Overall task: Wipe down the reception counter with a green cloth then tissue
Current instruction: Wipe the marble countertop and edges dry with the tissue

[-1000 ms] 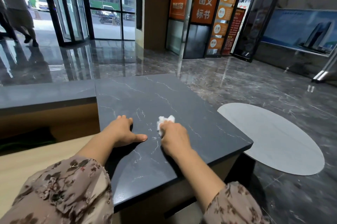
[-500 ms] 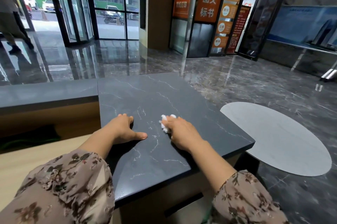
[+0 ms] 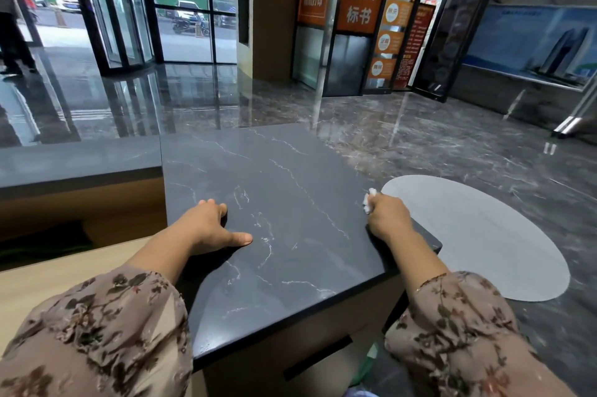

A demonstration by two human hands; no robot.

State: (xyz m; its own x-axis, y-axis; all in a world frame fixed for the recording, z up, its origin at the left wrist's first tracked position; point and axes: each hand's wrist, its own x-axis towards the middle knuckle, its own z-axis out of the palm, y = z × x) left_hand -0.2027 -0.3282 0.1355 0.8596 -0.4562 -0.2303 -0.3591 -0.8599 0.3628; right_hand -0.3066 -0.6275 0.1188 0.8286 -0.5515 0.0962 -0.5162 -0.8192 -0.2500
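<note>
**Tissue stage of the wipe, seen from behind the desk.** The right hand (image 3: 389,217) presses a crumpled white tissue (image 3: 368,202) against the dark, white-veined tabletop (image 3: 290,170) at its right edge, a little back from the near right corner. Its fingers are curled down round the wad, and only a small tuft shows past the knuckles. The left hand (image 3: 206,228) lies palm down on the tabletop, well apart to the left, thumb stretched out, holding nothing.

**Handling.** The tissue is judged very light, soft and weak. It should glide easily on the polished stone but is likely to shred or roll into crumbs under hard rubbing or on a damp patch. The sound hold is the present one, bunched whole under the fingertips and palm, not pinched by a loose corner. So close to the edge, a slack grip could let it drop to the floor.

**Change.** Half a second before, the tissue lay near the middle of the tabletop, close to the left thumb. It has since been swept out to the right edge. The left hand has kept its place.
</note>
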